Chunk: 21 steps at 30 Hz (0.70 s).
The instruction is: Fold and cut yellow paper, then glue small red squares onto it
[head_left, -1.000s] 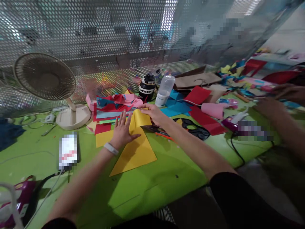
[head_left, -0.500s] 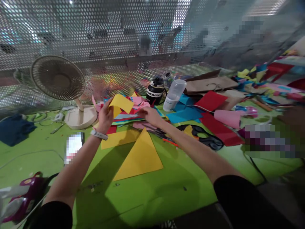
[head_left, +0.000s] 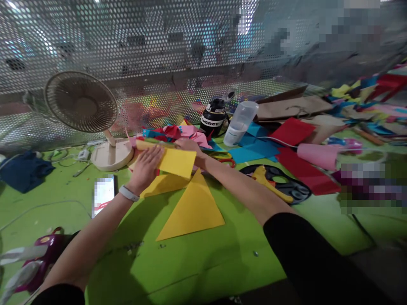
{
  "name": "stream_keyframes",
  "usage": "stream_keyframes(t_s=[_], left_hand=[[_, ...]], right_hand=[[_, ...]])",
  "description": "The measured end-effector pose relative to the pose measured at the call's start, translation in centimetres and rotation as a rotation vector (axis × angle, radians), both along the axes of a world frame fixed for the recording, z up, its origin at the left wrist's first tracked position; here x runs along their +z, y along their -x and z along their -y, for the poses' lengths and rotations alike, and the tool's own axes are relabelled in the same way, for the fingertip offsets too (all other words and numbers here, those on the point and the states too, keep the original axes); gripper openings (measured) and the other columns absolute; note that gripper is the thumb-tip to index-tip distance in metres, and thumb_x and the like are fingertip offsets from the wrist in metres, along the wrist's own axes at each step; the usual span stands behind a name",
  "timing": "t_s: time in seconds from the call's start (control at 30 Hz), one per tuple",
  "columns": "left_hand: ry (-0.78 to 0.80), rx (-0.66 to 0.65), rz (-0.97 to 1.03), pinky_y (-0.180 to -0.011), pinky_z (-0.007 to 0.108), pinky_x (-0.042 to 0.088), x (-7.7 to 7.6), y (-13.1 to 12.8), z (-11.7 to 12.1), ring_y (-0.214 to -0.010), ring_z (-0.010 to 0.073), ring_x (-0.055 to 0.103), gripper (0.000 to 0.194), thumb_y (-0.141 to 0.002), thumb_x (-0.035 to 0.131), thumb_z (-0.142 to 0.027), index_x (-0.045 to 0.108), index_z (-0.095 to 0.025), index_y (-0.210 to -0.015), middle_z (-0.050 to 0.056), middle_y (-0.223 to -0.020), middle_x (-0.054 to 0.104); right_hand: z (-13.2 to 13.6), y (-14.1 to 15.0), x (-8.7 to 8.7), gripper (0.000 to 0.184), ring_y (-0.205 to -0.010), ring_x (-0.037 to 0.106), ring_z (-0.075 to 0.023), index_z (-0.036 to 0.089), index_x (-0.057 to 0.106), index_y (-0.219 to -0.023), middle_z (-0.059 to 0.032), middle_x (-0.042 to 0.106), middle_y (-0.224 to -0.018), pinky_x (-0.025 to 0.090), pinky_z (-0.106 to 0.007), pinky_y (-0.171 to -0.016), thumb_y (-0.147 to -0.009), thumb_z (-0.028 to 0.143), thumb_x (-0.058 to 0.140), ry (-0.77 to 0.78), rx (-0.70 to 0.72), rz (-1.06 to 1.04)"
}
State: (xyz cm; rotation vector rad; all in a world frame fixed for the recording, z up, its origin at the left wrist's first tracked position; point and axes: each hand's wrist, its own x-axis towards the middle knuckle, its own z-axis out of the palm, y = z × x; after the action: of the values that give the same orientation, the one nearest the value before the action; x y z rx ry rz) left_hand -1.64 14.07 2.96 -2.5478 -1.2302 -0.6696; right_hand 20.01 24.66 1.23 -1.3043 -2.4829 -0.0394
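Observation:
My left hand (head_left: 148,164) lies with its fingers stretched flat over a yellow paper sheet (head_left: 178,162), which rests on a heap of coloured paper. The thumb is hidden. Just behind the sheet's right part is my right hand (head_left: 190,149), reaching toward the heap; its fingertips are mostly hidden, so its grip does not show. Pink paper (head_left: 193,134) and red pieces stick up at the back of the heap. In front, a yellow paper triangle (head_left: 192,212) lies on the green table (head_left: 235,258), touching another yellow piece (head_left: 165,184).
A fan (head_left: 110,154) and a phone (head_left: 104,195) are at left. Behind stand a black bottle (head_left: 212,122) and a translucent bottle (head_left: 241,123). To the right lie blue paper (head_left: 254,151), red paper (head_left: 308,173), a pink roll (head_left: 318,156) and a yellow-handled object (head_left: 270,184) on something black.
The yellow sheet, earlier raised and curled in my left hand, now lies flatter over the heap under that hand. My right hand has moved slightly back and left, behind the sheet.

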Motion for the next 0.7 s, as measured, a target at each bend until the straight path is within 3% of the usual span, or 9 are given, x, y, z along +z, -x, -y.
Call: stream_keyframes(t_s=[0.1,0.2,0.37,0.53,0.7], left_hand=[[0.058,-0.022,-0.191,-0.119,0.042,0.028,-1.7,-0.4,0.4,-0.143,0.0221,0.036,0.063,-0.081,0.039,-0.002,0.047,-0.009,-0.143,0.013,-0.148,0.048],[0.119,0.072,-0.264,-0.118,0.044,0.029,-2.9,-0.7,-0.2,-0.143,0.0246,0.037,0.058,-0.084,0.039,-0.002,0.049,-0.008,-0.142,0.015,-0.148,0.048],[0.168,0.228,-0.286,-0.117,0.052,0.026,-3.6,-1.2,-2.3,-0.144,0.0295,0.034,0.05,-0.09,0.039,-0.006,0.054,-0.008,-0.138,0.018,-0.15,0.043],[0.181,0.24,-0.273,-0.116,0.055,0.026,-3.1,-1.4,-3.7,-0.139,0.029,0.043,0.05,-0.09,0.04,-0.007,0.056,-0.014,-0.136,0.017,-0.142,0.054],[0.179,0.173,-0.27,-0.12,0.05,0.018,-1.6,-1.3,-4.1,-0.146,0.0266,0.03,0.047,-0.093,0.035,-0.007,0.057,-0.009,-0.134,0.018,-0.149,0.045]], right_hand=[[-0.5,-0.2,0.8,0.027,-0.104,0.063,-0.0224,0.015,0.06,-0.117,-0.0105,0.064,-0.116,0.052,-0.039,-0.087,-0.097,0.03,0.053,0.028,-0.102,-0.048],[-0.4,-0.2,1.1,0.022,-0.101,0.064,-0.0231,0.014,0.064,-0.106,-0.0118,0.069,-0.106,0.047,-0.032,-0.083,-0.098,0.023,0.045,0.036,-0.132,-0.092],[0.3,-0.2,0.8,0.021,-0.102,0.063,-0.0238,0.016,0.066,-0.104,-0.0111,0.071,-0.108,0.043,-0.03,-0.081,-0.095,0.024,0.049,0.053,-0.117,-0.128],[0.9,-0.3,0.6,0.022,-0.104,0.062,-0.0228,0.019,0.069,-0.105,-0.0088,0.071,-0.111,0.043,-0.029,-0.084,-0.094,0.022,0.049,0.07,-0.089,-0.142],[0.9,-0.2,1.0,0.026,-0.105,0.063,-0.0236,0.018,0.068,-0.109,-0.0101,0.071,-0.111,0.043,-0.03,-0.084,-0.094,0.021,0.046,0.076,-0.12,-0.163]])
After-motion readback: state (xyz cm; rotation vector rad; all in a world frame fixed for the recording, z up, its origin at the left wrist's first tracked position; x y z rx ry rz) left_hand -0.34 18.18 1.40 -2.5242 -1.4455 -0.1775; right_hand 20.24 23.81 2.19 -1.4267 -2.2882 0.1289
